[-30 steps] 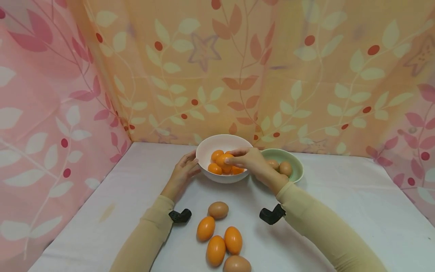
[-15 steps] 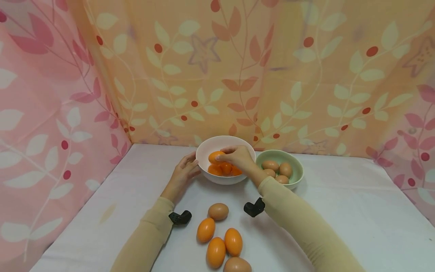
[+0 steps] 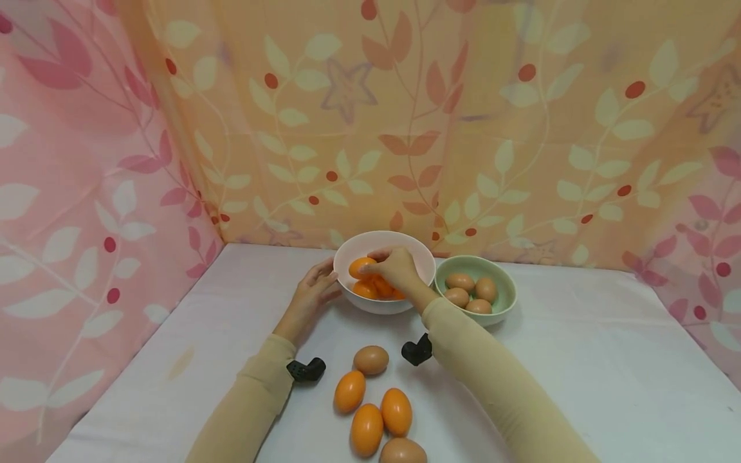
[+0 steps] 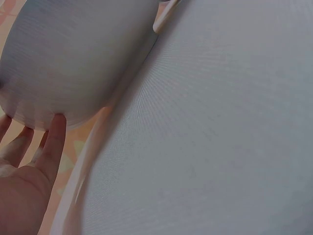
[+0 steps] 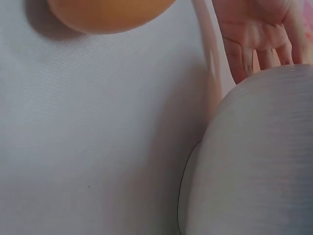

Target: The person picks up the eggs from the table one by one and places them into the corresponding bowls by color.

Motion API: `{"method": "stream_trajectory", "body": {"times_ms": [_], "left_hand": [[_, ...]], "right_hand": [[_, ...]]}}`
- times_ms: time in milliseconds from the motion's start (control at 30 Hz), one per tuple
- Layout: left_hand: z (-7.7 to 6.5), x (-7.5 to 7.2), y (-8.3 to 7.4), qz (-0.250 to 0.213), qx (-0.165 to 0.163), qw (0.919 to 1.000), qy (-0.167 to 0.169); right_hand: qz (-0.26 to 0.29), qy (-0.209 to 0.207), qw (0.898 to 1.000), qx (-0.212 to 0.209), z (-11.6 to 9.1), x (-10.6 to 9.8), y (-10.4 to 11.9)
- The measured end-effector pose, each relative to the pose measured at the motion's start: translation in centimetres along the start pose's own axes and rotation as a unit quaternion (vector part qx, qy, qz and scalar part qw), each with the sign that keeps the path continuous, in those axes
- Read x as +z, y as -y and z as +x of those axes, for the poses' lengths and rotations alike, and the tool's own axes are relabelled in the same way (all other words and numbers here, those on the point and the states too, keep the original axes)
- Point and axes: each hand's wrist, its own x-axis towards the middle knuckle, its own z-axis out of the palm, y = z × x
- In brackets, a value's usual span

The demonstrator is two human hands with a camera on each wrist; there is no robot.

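Observation:
A white bowl stands at the back of the table with several orange eggs inside. My right hand reaches over its rim and pinches one orange egg between thumb and fingers, above the others. At the bowl's left side, my left hand rests its extended fingertips on the outer wall. The left wrist view shows those fingers touching the bowl from below. In the right wrist view the bowl's wall hides the right hand's work.
A green bowl with several brown eggs stands close to the white bowl's right. In front on the white cloth lie orange eggs and brown eggs. A patterned curtain rises behind.
My right hand has moved left inside the white bowl, carrying the orange egg leftward. More of the green bowl's brown eggs show now. The left hand has stayed on the bowl.

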Motion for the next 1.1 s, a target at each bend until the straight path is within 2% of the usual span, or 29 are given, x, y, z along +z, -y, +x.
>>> {"method": "stream_trajectory", "body": {"times_ms": [267, 733, 900, 1100], "left_hand": [[-0.1, 0.0, 0.0, 0.001, -0.002, 1.0000, 0.002], [0.3, 0.0, 0.2, 0.003, -0.007, 1.0000, -0.004], [0.2, 0.1, 0.1, 0.004, -0.007, 1.0000, -0.005], [0.1, 0.0, 0.1, 0.006, -0.004, 1.0000, -0.003]], "right_hand": [[-0.020, 0.001, 0.999, -0.036, 0.3, 0.5, -0.2], [-0.058, 0.014, 0.997, -0.055, 1.1, 0.9, -0.8], [-0.084, 0.030, 0.994, -0.065, 1.0, 1.0, -0.8], [-0.087, 0.048, 0.992, -0.071, 1.0, 1.2, -0.8]]}}
